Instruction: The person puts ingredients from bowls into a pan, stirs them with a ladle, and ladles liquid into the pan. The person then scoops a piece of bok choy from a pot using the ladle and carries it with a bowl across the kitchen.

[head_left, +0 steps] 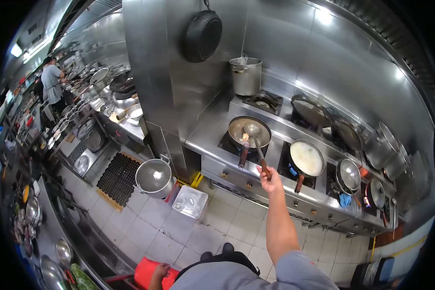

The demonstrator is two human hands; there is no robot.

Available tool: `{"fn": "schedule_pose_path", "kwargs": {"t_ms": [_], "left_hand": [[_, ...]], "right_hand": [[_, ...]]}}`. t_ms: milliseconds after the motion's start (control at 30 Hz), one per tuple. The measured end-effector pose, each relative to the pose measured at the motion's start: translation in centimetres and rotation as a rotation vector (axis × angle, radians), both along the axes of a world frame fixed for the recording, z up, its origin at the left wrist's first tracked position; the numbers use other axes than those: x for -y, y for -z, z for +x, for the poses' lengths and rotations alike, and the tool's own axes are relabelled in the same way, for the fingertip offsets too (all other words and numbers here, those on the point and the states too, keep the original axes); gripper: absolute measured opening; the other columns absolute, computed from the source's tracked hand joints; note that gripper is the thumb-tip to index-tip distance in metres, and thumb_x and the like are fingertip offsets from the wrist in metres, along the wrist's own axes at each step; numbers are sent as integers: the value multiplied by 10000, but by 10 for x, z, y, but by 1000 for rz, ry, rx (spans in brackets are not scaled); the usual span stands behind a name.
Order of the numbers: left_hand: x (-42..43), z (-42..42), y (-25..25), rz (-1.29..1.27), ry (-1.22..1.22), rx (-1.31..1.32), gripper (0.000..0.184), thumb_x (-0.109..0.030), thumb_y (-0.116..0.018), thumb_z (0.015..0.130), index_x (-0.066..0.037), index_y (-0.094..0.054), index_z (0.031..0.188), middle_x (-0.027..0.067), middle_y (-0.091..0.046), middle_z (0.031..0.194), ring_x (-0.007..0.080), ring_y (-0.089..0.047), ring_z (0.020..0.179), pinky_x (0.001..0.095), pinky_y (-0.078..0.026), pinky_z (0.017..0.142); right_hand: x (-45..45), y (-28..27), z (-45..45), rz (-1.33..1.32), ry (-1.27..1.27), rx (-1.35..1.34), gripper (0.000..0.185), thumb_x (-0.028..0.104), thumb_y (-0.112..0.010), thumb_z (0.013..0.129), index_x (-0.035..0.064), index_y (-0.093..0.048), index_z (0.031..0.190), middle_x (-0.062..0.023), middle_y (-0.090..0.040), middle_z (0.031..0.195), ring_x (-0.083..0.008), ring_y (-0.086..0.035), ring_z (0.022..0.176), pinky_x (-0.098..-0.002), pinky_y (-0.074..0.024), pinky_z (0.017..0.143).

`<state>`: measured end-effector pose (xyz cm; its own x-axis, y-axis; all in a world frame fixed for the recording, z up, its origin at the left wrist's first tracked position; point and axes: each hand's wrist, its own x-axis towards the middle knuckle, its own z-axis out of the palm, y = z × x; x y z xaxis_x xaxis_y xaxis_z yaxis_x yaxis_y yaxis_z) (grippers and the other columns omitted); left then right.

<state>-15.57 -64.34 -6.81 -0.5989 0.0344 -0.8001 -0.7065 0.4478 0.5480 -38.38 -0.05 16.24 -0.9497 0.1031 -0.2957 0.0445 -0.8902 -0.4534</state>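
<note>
My right hand [270, 180] is closed around the wooden handle of a metal ladle [261, 153]. The ladle's bowl rests inside a dark frying pan [238, 127] on the front left burner, by a small pale piece of food [245, 137]. That pan's wooden handle points toward me. To its right, a second pan [300, 176] holds a creamy white liquid [306, 158] over a blue flame. Low at my left side, my left hand [162, 270] hangs beside a red container [147, 272]; its fingers are mostly hidden.
A tall pot [246, 77] and several pans stand along the stove [212, 150]. A blue cloth [345, 200] lies near a strainer-like pan. On the floor are a large pot [154, 176], a lidded clear box [190, 202] and a black mat [119, 180]. Another person [51, 82] stands far left.
</note>
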Motion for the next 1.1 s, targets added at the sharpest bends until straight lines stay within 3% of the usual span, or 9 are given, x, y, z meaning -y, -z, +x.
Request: {"fn": "schedule_pose_path", "kwargs": {"t_ms": [133,200,467,600,667,767,867,933,1100], "left_hand": [[9,30,-2,5,-153,36,304,-228,-550,888,12,-562,1075,133,-647,838,223,-635,598,357,-533,475],[13,42,5,42,-280,66,279,-216,-524,917,-10,-559,1102,123,-658,856,240,-622,633,373,-507,518],[-25,24,30,57,-320,61,249,-226,-540,905,-33,-542,1062,115,-649,814,207,-585,573,370,-513,504],[-79,-37,20,93,-269,26,267,-227,-542,904,-26,-539,1080,99,-634,853,201,-598,573,333,-508,459],[-99,-63,12,119,-233,-5,265,-215,-535,911,-32,-523,1103,109,-641,905,207,-605,600,325,-509,464],[-135,-87,-8,150,-196,-51,277,-226,-545,910,-26,-538,1102,107,-639,921,199,-611,612,313,-511,489],[-147,-106,-22,120,-20,-32,304,-236,-563,903,-26,-554,1123,105,-638,920,182,-621,644,294,-516,543],[-140,-109,-22,116,-33,-36,286,-244,-582,874,-54,-586,1089,64,-641,863,168,-608,625,295,-492,524],[-82,-89,6,121,-183,-28,291,-229,-581,864,-24,-583,1070,85,-638,785,186,-604,571,317,-501,473]], "right_hand": [[0,-60,7,439,-55,245,392,91,-546,822,-8,-474,1195,-95,-591,784,-140,-535,517,-250,-480,452],[8,-79,38,958,-159,273,522,24,-550,814,26,-404,1315,-59,-534,740,-123,-509,579,-259,-435,450],[-25,-137,109,1048,-405,348,653,-8,-594,777,70,-354,1379,13,-468,726,-63,-454,483,-199,-365,390],[-43,-125,92,1290,-301,428,672,14,-578,762,67,-343,1389,-15,-495,743,-84,-467,484,-227,-373,399],[-58,-67,62,1425,-266,406,662,45,-555,767,57,-340,1394,-30,-507,741,-106,-473,483,-256,-385,409],[-54,-16,22,2165,192,-129,656,73,-547,772,65,-345,1396,-31,-506,727,-114,-473,488,-263,-389,423],[-19,-45,11,1701,-55,247,598,85,-547,809,78,-375,1381,-28,-507,712,-105,-466,486,-258,-381,426],[5,-91,33,1126,-229,365,546,93,-547,845,99,-396,1371,-21,-510,704,-95,-456,480,-252,-376,419],[-12,-127,87,1059,-263,382,506,90,-556,853,104,-448,1347,-12,-513,706,-83,-451,479,-244,-363,403]]}}
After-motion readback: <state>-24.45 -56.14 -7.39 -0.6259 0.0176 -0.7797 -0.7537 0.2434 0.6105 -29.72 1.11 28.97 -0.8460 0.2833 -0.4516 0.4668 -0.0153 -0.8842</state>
